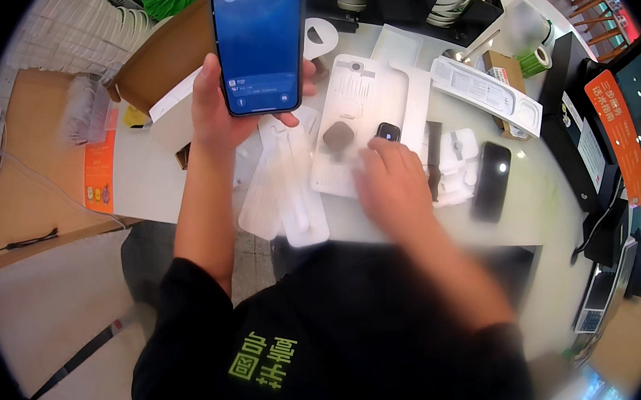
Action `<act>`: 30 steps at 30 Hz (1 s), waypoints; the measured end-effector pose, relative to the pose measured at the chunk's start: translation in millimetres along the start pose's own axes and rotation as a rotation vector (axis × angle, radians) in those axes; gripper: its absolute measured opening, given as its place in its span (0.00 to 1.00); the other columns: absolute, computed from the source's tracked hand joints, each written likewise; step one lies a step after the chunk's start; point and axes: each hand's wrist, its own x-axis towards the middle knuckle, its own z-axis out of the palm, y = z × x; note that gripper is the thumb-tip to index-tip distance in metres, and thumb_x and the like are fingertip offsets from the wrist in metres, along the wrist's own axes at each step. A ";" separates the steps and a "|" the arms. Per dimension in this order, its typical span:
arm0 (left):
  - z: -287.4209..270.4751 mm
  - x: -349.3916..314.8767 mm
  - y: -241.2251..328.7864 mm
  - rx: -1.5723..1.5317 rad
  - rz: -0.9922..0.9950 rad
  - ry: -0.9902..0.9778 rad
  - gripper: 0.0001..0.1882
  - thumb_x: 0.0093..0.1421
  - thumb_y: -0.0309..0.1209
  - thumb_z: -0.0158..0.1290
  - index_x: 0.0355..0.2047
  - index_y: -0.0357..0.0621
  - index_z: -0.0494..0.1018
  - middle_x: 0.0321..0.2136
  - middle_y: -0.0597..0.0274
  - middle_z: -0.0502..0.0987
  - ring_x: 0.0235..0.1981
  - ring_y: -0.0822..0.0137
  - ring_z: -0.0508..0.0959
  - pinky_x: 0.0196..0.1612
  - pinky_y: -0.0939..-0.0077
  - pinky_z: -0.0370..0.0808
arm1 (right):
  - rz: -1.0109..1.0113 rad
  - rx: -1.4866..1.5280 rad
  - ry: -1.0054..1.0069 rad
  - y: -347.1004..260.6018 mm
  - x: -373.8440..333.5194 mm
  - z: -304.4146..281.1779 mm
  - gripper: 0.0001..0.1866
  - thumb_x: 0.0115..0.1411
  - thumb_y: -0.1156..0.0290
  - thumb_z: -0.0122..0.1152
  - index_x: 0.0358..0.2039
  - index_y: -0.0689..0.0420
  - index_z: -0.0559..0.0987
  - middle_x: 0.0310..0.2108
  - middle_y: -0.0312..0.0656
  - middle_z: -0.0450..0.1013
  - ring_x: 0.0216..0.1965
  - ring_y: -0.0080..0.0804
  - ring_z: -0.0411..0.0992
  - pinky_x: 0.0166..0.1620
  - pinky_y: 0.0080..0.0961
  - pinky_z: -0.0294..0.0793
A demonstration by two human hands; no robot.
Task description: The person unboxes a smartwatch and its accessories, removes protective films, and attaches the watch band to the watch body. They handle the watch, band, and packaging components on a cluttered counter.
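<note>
My left hand (217,109) is wrapped round a smartphone (257,43), held upright above the desk. Its lit blue screen shows a clock and a notification. A small black smartwatch (389,132), screen up, lies at the edge of a white packaging tray (346,175). At the lower edge of the watch are the bent fingers of my right hand (393,178); blur hides whether they touch or grip it. A grey-brown rounded square piece (338,135) sits on the tray to the left. Beside my right hand lies a dark strap-like strip (434,158).
Long white inserts (284,196) overlap the desk's front edge. A second dark phone (491,182) lies right, near clear plastic wrapping (457,186). Behind stand an open white long box (486,96) and paper cups (451,3). A black screen terminal (582,125) borders the right.
</note>
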 end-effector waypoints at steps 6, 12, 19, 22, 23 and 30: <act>33.0 -51.4 9.6 0.148 -0.043 0.214 0.44 0.68 0.62 0.38 0.63 0.28 0.60 0.49 0.31 0.75 0.45 0.43 0.82 0.30 0.60 0.87 | 0.083 -0.115 -0.047 -11.7 27.4 38.8 0.17 0.53 0.68 0.66 0.41 0.65 0.76 0.40 0.48 0.73 0.39 0.40 0.71 0.45 0.33 0.68; 29.2 -129.0 -27.7 0.020 -0.336 0.539 0.41 0.68 0.60 0.40 0.62 0.32 0.62 0.47 0.37 0.78 0.43 0.48 0.83 0.26 0.63 0.87 | 0.006 -0.163 -0.068 -6.8 24.8 55.0 0.14 0.55 0.72 0.58 0.41 0.65 0.76 0.37 0.47 0.73 0.39 0.39 0.71 0.44 0.34 0.67; 23.9 -135.2 -38.6 0.045 -0.532 0.632 0.38 0.69 0.59 0.39 0.62 0.36 0.64 0.43 0.38 0.80 0.38 0.50 0.85 0.22 0.65 0.86 | 0.010 0.011 -0.007 -3.9 11.3 22.2 0.17 0.54 0.70 0.66 0.44 0.61 0.76 0.40 0.45 0.73 0.43 0.42 0.72 0.49 0.38 0.69; 30.1 -123.0 -32.0 0.119 -0.592 0.690 0.36 0.69 0.57 0.42 0.57 0.34 0.68 0.39 0.42 0.81 0.36 0.52 0.85 0.20 0.67 0.84 | 0.005 0.114 0.007 -3.9 -2.2 17.3 0.15 0.52 0.70 0.67 0.40 0.57 0.77 0.39 0.45 0.73 0.44 0.46 0.72 0.49 0.41 0.70; 30.6 -120.6 -31.0 0.141 -0.609 0.713 0.35 0.69 0.56 0.43 0.55 0.33 0.70 0.38 0.44 0.81 0.35 0.53 0.85 0.19 0.68 0.83 | -0.027 0.133 0.008 -4.7 -5.0 16.7 0.15 0.51 0.70 0.67 0.40 0.57 0.77 0.39 0.45 0.73 0.43 0.46 0.72 0.48 0.42 0.70; 30.0 -129.8 -35.0 0.089 -0.580 0.634 0.37 0.71 0.57 0.35 0.61 0.34 0.64 0.43 0.38 0.80 0.38 0.51 0.85 0.22 0.65 0.86 | -0.115 0.187 -0.106 -21.8 -3.2 26.8 0.18 0.54 0.70 0.67 0.44 0.61 0.76 0.44 0.45 0.73 0.46 0.41 0.72 0.49 0.35 0.69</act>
